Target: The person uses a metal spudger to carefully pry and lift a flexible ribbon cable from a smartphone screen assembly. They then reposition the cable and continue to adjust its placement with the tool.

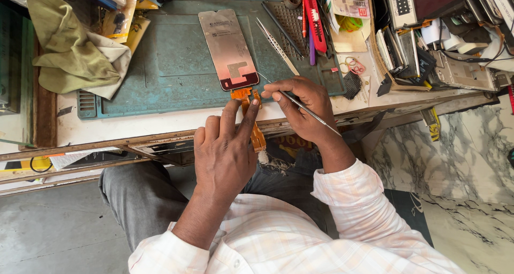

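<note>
On orange flex cable (pixel 251 113), both hands, thin tool (pixel 305 108)

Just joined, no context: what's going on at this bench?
A person seated at a cluttered workbench is working on a phone display panel lying face down on a teal work mat. The left hand pins the panel's orange flex cable at the mat's near edge. The right hand holds a thin metal tool, tip at the cable's connector end. Spare tweezers lie beside the panel.
</note>
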